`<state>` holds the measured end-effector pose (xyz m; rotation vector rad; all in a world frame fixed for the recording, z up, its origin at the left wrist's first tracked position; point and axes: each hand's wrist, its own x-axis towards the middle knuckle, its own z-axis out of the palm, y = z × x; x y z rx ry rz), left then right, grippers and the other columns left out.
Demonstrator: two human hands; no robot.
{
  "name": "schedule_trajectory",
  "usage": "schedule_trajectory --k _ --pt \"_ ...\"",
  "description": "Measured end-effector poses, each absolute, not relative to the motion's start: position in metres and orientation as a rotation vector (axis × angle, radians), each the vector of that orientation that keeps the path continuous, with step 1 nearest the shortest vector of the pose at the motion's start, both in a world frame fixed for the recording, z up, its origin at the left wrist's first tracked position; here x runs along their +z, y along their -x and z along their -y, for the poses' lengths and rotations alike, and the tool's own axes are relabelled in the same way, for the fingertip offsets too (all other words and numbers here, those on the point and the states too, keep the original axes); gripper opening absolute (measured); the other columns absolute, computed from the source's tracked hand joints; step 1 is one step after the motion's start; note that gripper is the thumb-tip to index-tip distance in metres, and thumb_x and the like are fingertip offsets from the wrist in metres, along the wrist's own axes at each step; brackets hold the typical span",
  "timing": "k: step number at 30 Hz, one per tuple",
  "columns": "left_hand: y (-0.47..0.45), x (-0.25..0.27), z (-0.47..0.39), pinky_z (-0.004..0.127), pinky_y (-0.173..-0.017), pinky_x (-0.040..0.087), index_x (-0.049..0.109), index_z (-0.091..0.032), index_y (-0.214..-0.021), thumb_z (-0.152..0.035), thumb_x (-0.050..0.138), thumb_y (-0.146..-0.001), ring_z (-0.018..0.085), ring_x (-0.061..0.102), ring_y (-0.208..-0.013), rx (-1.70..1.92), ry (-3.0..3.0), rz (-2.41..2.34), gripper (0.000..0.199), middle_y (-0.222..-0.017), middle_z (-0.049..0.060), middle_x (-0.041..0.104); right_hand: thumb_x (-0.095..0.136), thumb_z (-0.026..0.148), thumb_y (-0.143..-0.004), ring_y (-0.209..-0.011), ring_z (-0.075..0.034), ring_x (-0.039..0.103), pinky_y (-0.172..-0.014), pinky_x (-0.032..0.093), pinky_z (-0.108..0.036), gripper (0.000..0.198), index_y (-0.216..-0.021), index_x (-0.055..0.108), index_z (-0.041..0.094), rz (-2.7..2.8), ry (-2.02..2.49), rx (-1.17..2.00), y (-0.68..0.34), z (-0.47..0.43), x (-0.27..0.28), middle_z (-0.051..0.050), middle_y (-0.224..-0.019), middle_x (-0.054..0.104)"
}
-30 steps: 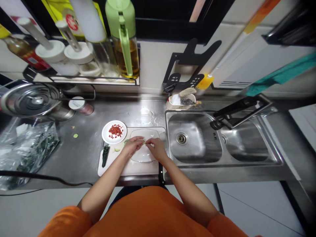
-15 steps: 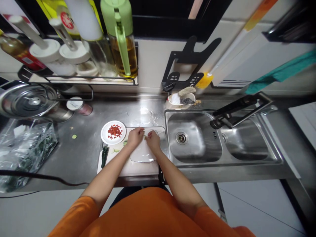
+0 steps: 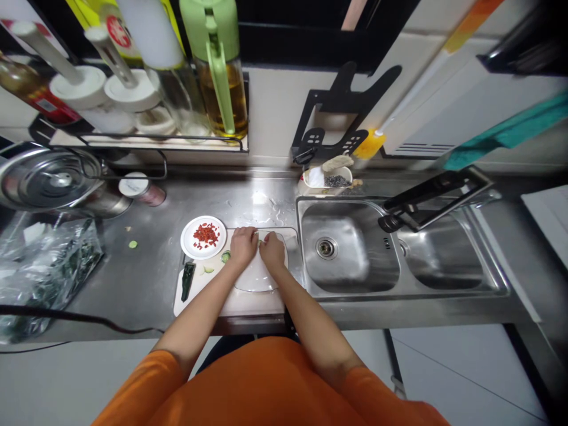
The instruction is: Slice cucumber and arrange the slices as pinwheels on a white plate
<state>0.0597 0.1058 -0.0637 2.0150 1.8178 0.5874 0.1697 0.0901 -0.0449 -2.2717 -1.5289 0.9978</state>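
Note:
A white plate with rounded corners and a dark rim [image 3: 256,278] lies on the pale cutting board [image 3: 231,305]. Over its far half, my left hand [image 3: 244,245] and my right hand [image 3: 272,251] face each other, fingertips nearly meeting. Both sets of fingers are curled in a pinch, and a small pale bit shows between them, too tiny to name. Left of my left hand lie a cut green slice [image 3: 225,257] and thin green pieces [image 3: 207,270]. A dark green cucumber piece [image 3: 187,281] rests on the board's left side. A round white plate [image 3: 189,242] holds small red pieces.
To the right is a double steel sink [image 3: 341,248] with a black faucet [image 3: 412,204]. Bagged greens [image 3: 57,266], a lidded pot [image 3: 57,183] and a small jar [image 3: 142,189] stand left. A rack [image 3: 151,142] carries bottles, including an oil bottle [image 3: 222,89].
My hands stay over the plate, with the fingers shifting slightly; my right hand has edged a little left. The bit between them shows less now.

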Motion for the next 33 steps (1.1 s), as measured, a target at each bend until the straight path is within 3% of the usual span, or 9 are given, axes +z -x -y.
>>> schedule_trajectory --k 6,11,18,33 --pt "-0.050 -0.057 -0.099 0.035 -0.084 0.041 0.065 -0.017 -0.093 -0.024 0.045 -0.087 0.022 0.052 -0.089 0.647 -2.089 -1.763 0.022 -0.089 0.009 0.062 0.044 0.021 -0.087 -0.072 -0.017 0.053 -0.063 0.035 -0.026 0.017 -0.101 0.052 0.017 1.686 2.223 0.946 -0.178 -0.078 -0.042 -0.004 -0.080 0.060" --pt "-0.036 -0.063 -0.081 0.035 -0.086 0.041 0.064 -0.019 -0.108 -0.019 0.044 -0.086 0.022 0.050 -0.094 0.640 -2.219 -1.674 0.029 -0.099 0.009 0.059 0.040 0.014 -0.088 -0.087 -0.020 0.045 -0.076 0.034 -0.030 0.030 -0.112 0.058 0.016 2.106 1.986 0.605 -0.189 -0.051 -0.047 -0.009 -0.091 0.054" --pt "-0.040 -0.071 -0.068 0.038 -0.083 0.040 0.056 -0.026 -0.124 -0.014 0.046 -0.083 0.024 0.047 -0.097 0.442 -2.338 -1.653 0.044 -0.112 0.011 0.054 0.042 0.012 -0.087 -0.085 -0.021 0.039 -0.073 0.033 -0.033 0.050 -0.136 0.045 0.024 2.284 1.973 0.454 -0.185 -0.041 -0.055 -0.010 -0.091 0.050" --pt "-0.050 -0.065 -0.066 0.040 -0.080 0.037 0.049 -0.028 -0.130 -0.017 0.042 -0.086 0.026 0.042 -0.101 0.226 -2.319 -1.765 0.046 -0.117 0.012 0.051 0.038 0.015 -0.090 -0.093 -0.024 0.042 -0.075 0.034 -0.034 0.048 -0.137 0.042 0.026 2.327 2.087 0.500 -0.184 -0.044 -0.047 -0.012 -0.098 0.051"
